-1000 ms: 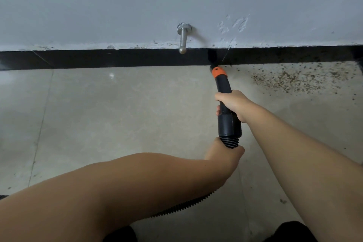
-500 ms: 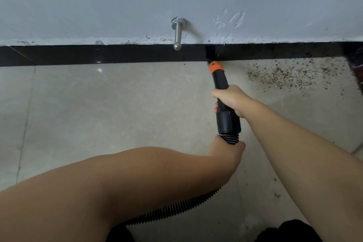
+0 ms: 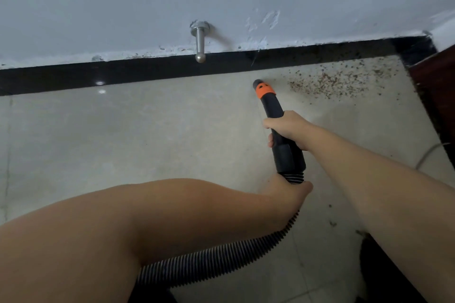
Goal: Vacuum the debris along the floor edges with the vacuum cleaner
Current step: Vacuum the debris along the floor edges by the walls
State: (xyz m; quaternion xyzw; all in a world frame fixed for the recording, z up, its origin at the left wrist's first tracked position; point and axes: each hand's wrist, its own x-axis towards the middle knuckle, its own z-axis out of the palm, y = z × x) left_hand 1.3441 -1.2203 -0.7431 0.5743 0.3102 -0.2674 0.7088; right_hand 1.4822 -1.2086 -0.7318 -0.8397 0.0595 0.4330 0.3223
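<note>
While both hands, right hand and left hand, grip it, vacuum nozzle beside debris.

Lighting is dim, even and cool. A small glare spot sits on the black skirting at 9 o'clock. Wide-angle distortion bends the skirting line. Focus is slightly soft throughout.

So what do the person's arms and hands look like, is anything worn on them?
Both forearms are bare, with no sleeves reaching into the head view. The left hand and the right hand wear no gloves, and no rings, watch or bracelet show on the parts in view. No markings or cables are on the arms. The upper arms are out of frame, so short sleeves cannot be ruled out.
</note>
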